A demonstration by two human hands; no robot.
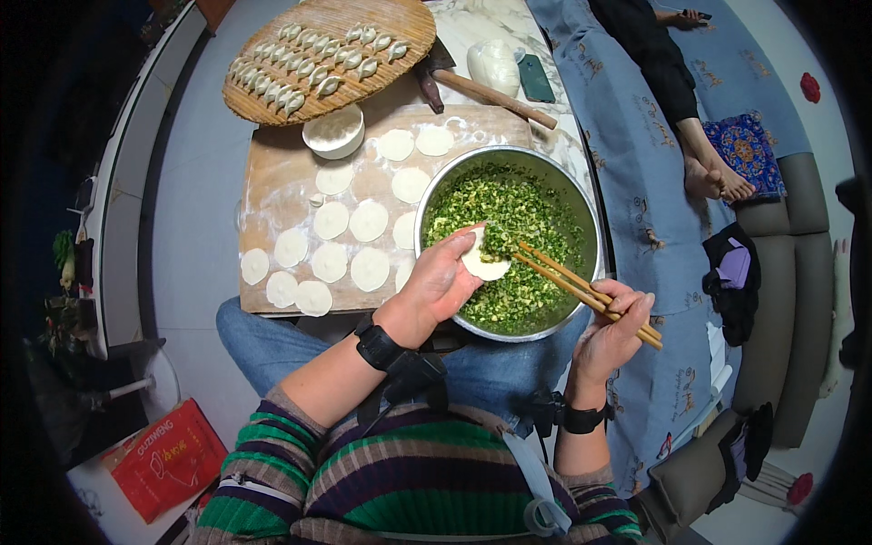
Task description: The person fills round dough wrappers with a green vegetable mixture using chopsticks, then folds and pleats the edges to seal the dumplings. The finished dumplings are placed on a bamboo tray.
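Note:
My left hand (439, 276) holds a round dough wrapper (487, 266) above the near left part of a steel bowl (593, 204). Chopped green and yellow filling (501, 242) rests on the wrapper, and more of the same mix (497, 187) lies in the bowl. In my right hand (616, 327) is a pair of wooden chopsticks (572, 286), their tips at the filling on the wrapper. Several flat dough wrappers (368, 221) are spread over a floured wooden board (272, 184) left of the bowl.
A woven tray (388, 82) with several rows of folded dumplings (306, 51) overlaps the board's far edge, near a white bowl of flour (334, 133). A rolling pin (497, 99), a plastic bag (493, 67) and a phone (536, 78) lie beyond. Another person's legs (654, 61) rest on the sofa (613, 122).

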